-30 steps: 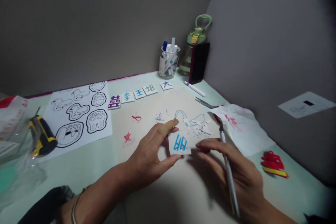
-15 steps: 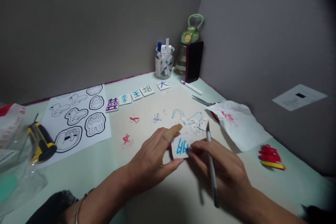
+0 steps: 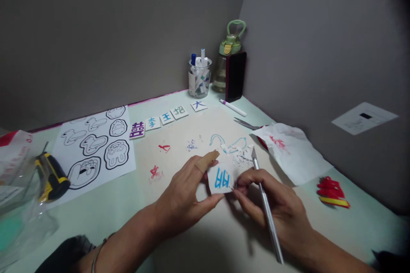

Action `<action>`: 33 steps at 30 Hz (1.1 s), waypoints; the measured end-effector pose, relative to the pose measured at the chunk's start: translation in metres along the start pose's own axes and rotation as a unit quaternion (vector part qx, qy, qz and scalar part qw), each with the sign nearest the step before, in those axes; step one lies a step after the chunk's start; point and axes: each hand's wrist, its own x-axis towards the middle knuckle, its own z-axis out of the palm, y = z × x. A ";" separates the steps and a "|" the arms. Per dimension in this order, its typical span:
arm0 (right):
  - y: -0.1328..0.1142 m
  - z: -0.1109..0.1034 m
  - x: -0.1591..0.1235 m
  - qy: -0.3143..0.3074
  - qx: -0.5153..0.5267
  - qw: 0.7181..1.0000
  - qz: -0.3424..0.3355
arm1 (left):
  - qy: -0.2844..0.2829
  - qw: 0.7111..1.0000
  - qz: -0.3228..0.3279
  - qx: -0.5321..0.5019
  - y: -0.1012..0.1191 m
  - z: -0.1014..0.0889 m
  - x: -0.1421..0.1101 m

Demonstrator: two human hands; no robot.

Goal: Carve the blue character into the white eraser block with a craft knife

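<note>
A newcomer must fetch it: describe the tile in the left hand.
On the pale green table lies a beige board; look over it to the left hand gripping a white tile. Bold blue strokes mark its face, and it alone is held: the other five tiles lie in a row behind.

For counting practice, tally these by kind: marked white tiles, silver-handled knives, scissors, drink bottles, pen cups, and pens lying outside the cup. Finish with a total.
Marked white tiles: 6 (5 lying flat, 1 in the left hand)
Silver-handled knives: 1 (in the right hand)
Scissors: 1
Drink bottles: 1
Pen cups: 1
Loose pens: 1
Total: 11
</note>
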 end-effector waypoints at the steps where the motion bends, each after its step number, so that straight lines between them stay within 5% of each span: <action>1: -0.001 -0.001 0.001 -0.002 0.007 1.000 0.002 | 0.001 1.000 -0.003 -0.002 0.000 0.000 0.000; 10: 0.000 -0.002 -0.002 0.002 0.024 1.000 -0.002 | 0.017 1.000 -0.016 -0.011 0.002 -0.003 0.002; 15: 0.009 0.003 -0.008 0.021 0.014 0.998 -0.061 | 0.008 1.000 0.003 0.004 0.002 -0.003 0.001; 27: 0.014 0.003 -0.012 -0.087 -0.102 0.979 -0.154 | -0.014 1.000 0.014 0.012 0.001 0.002 0.001; 30: 0.011 0.004 -0.009 -0.067 -0.107 0.982 -0.141 | -0.019 1.000 0.019 0.015 0.001 0.002 0.000; 33: 0.003 0.003 -0.003 -0.064 -0.024 0.997 -0.041 | -0.017 1.000 0.021 0.016 0.001 0.002 0.000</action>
